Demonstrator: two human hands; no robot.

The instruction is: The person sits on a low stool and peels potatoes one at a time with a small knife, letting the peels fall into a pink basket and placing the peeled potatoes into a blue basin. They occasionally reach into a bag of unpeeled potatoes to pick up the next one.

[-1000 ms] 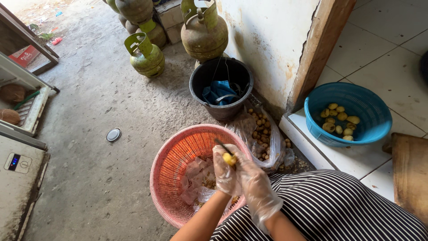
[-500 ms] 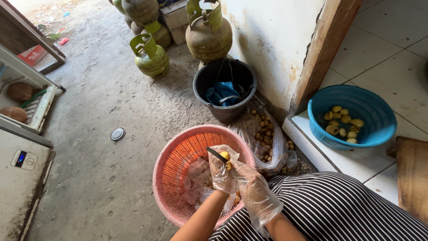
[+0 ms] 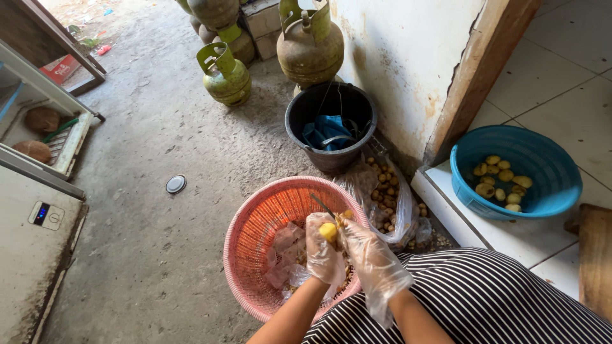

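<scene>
Yellow, half-peeled, a small potato (image 3: 327, 230) is being gripped by the gloved left hand (image 3: 324, 253) above the pink basket (image 3: 252, 242); a thin knife (image 3: 324, 205) is being held against it by the closed, gloved right hand (image 3: 370, 258). Peeled potatoes are being kept in the blue basin (image 3: 542, 204), well apart; a clear bag of unpeeled ones (image 3: 386, 197) is lying just beside the basket.

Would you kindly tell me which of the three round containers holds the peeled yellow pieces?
The blue basin on the tiled step at the right. The pink basket under the hands catches scraps, and the black bucket holds blue cloth.
</scene>
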